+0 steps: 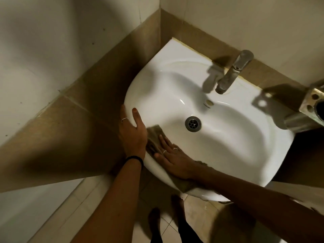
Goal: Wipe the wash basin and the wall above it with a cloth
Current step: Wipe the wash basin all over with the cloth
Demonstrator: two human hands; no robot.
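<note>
A white wash basin (pixel 228 137) is fixed in a tiled corner. A brownish cloth (pixel 154 135) lies over its near left rim and hangs down the outside. My right hand (pixel 173 160) presses flat on the cloth with the fingers spread, rings on two fingers. My left hand (pixel 133 132) grips the basin's left rim just beside the cloth, thumb on top and fingers under the edge, with a ring and a black wristband. The wall above the basin (pixel 245 20) is pale, with a tan tile band (pixel 196 37) along the basin's back.
A metal tap (pixel 231 72) stands at the basin's back, and the drain (pixel 192 124) sits in the bowl's middle. A metal holder (pixel 308 109) juts over the right rim. The left wall (pixel 52 50) stands close by. My bare feet (pixel 163 218) are on the tiled floor below.
</note>
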